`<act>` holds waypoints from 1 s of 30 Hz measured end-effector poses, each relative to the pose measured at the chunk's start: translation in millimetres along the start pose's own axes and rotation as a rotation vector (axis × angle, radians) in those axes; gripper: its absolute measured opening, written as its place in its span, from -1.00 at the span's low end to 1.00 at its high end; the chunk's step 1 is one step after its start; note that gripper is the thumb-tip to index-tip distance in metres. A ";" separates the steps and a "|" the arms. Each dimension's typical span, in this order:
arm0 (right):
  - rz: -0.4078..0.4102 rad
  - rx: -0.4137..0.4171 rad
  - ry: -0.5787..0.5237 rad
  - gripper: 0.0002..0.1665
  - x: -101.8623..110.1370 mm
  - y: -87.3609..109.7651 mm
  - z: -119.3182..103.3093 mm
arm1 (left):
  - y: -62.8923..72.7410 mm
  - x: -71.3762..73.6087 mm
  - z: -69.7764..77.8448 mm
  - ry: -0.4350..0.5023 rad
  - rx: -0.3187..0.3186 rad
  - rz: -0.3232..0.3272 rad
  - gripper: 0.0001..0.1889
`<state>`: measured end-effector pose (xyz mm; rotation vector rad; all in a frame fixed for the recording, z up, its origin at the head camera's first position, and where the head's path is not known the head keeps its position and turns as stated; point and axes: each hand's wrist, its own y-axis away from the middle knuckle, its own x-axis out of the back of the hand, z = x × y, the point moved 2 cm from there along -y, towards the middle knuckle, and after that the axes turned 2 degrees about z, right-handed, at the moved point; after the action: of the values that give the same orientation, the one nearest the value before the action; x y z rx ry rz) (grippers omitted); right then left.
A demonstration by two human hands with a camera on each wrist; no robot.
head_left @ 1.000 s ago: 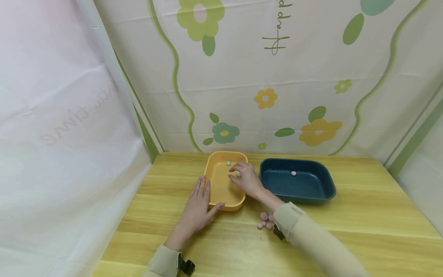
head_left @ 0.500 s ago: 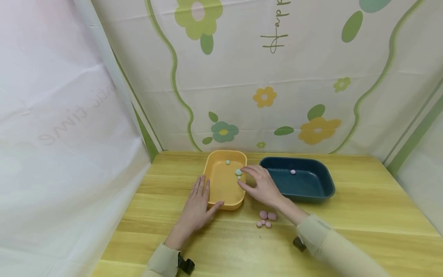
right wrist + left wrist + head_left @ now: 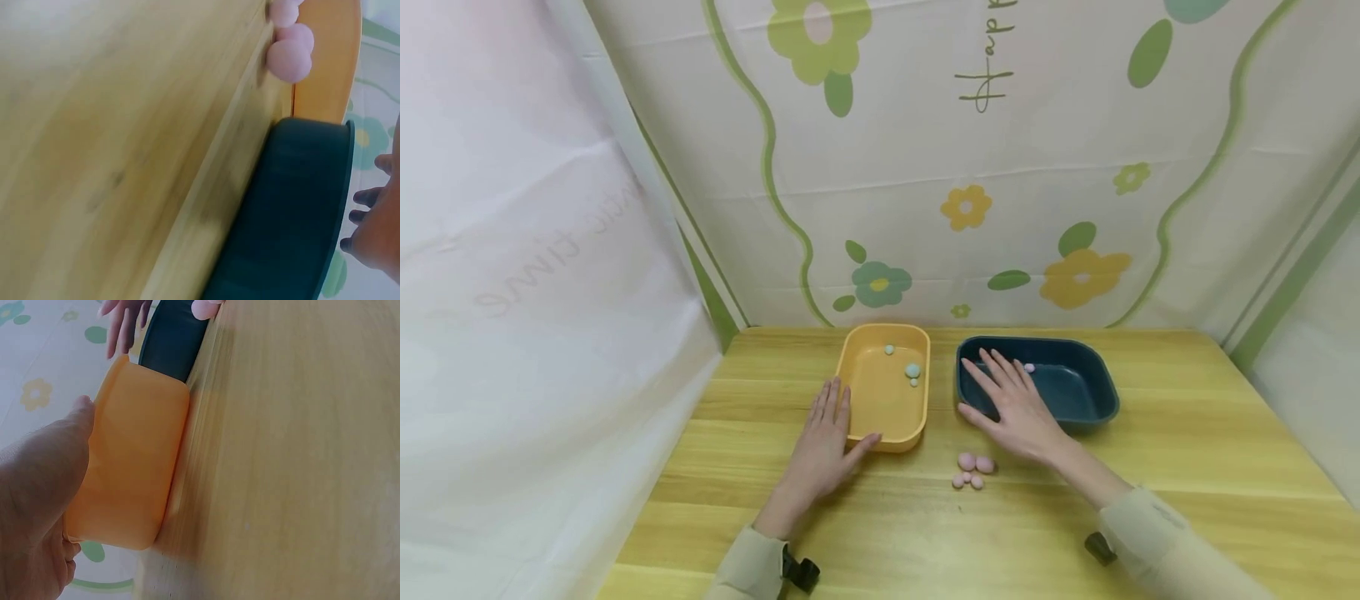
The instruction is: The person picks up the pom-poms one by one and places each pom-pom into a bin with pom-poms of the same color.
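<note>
My left hand [image 3: 822, 446] rests against the left side and near rim of a yellow tray [image 3: 880, 408], fingers straight and thumb on the near edge. Inside it lie a larger pale green ball [image 3: 913, 370] and two small ones, one by the far wall [image 3: 889, 350] and one just below the larger. Over the left part of a dark blue tray [image 3: 1086, 396], my right hand [image 3: 1018, 417] hovers with spread fingers, holding nothing. A small pink ball [image 3: 1029, 367] lies in that tray, close to the fingers. Several pink balls [image 3: 967, 462] sit clustered on the table in front.
Both trays stand side by side on the wooden table [image 3: 880, 533], near its back edge. A white cloth with flowers [image 3: 880, 208] hangs behind, and another white sheet [image 3: 550, 333] hangs at the left.
My right hand has left the green balls in the yellow tray and moved right, over the blue tray, its fingers spreading. The left hand has stayed on the yellow tray.
</note>
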<state>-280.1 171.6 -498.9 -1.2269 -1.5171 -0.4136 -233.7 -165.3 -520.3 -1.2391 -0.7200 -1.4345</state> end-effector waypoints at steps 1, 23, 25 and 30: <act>0.001 -0.009 0.011 -0.05 2.0 2.5 2.8 | -0.4 0.1 0.1 0.001 0.000 -0.001 0.06; 0.020 -0.172 0.124 0.02 42.0 67.6 92.7 | 1.0 -1.0 -2.0 0.014 0.007 0.011 0.08; 0.019 -0.195 0.118 0.04 44.9 71.0 98.8 | 0.4 -1.4 -1.8 0.015 0.004 0.019 0.08; 0.013 -0.228 0.112 0.05 50.5 77.7 108.1 | -1.5 -1.6 -0.1 0.019 0.002 0.024 0.09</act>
<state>-263.4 311.5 -519.0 -1.3656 -1.3937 -0.6495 -235.3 -164.5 -521.6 -1.2266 -0.6916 -1.4239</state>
